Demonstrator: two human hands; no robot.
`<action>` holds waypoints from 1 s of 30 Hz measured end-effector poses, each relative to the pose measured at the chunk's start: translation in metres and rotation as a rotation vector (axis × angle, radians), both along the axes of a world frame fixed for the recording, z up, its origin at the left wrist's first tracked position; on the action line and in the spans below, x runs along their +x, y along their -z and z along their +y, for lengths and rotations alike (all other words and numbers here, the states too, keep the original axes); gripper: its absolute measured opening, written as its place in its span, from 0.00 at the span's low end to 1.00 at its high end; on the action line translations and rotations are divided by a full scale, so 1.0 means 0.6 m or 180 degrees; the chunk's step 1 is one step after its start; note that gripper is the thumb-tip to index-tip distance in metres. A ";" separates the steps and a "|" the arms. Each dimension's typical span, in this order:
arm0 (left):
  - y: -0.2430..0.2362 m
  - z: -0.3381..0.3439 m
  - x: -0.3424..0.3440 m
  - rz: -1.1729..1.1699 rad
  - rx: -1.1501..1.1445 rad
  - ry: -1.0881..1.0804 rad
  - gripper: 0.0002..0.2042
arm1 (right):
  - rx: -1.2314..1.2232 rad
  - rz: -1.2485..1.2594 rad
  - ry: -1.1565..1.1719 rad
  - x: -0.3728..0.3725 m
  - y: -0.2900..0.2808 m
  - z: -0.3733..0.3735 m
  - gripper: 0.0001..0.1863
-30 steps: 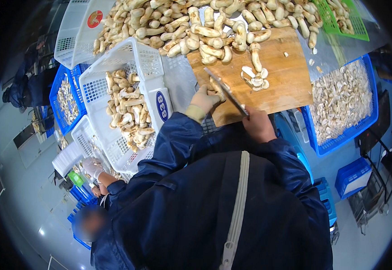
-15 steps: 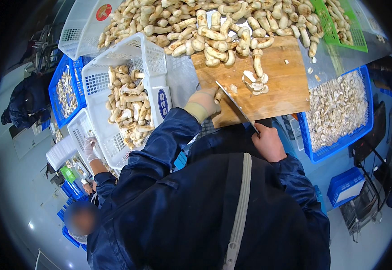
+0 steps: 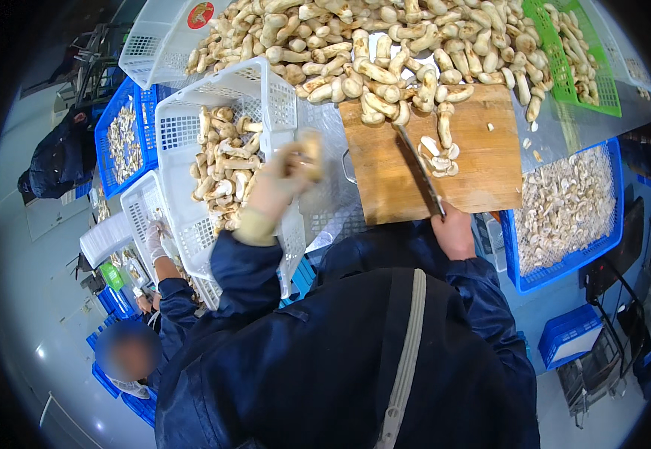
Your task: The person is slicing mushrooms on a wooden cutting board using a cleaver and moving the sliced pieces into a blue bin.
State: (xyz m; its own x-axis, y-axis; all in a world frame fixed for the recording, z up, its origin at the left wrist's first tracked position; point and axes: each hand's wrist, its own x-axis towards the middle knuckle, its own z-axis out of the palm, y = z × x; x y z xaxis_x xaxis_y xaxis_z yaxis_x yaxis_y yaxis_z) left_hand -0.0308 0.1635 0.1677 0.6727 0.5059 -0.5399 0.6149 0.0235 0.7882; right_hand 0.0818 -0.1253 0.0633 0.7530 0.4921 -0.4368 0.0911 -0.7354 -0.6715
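The person's left hand, smeared by motion, has its fingers wrapped round a pale mushroom, which sits at the fingertips, out to the right of the palm. From here, hand and mushroom show against the near right side of a white basket, left of the board; how high they are above it I can't tell. The right hand is clenched round the handle of a knife, its blade slanting up and leftward over a wooden cutting board, the tip close to the heaped mushrooms. Whether the edge rests on the wood is hard to say.

Just right of the blade, a little cluster of white slices lies on the board, with a whole mushroom right beside it at the far side. Beyond, a big pile of mushrooms spreads across the metal table and over the board's far edge. The white basket holds whole mushrooms too, as does a green basket at the far right. Nearer on the right, a blue basket is full of slices. Over to the left, a co-worker's gloved hand reaches into another white basket.
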 end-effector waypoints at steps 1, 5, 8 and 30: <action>-0.020 0.026 -0.015 -0.0385 0.0409 -0.0196 0.20 | 0.0005 0.0000 -0.0026 0.000 -0.001 -0.004 0.11; -0.004 0.093 -0.065 -0.0714 0.0442 -0.1748 0.23 | -0.0058 0.0109 -0.0020 0.000 -0.012 -0.004 0.11; 0.028 0.093 -0.062 -0.0556 0.2480 -0.1838 0.24 | -0.0063 0.0026 0.0016 -0.005 -0.013 -0.002 0.10; 0.238 -0.105 0.061 -0.0793 -0.2828 -0.0991 0.19 | -0.0025 0.0373 -0.0144 -0.020 -0.050 -0.008 0.11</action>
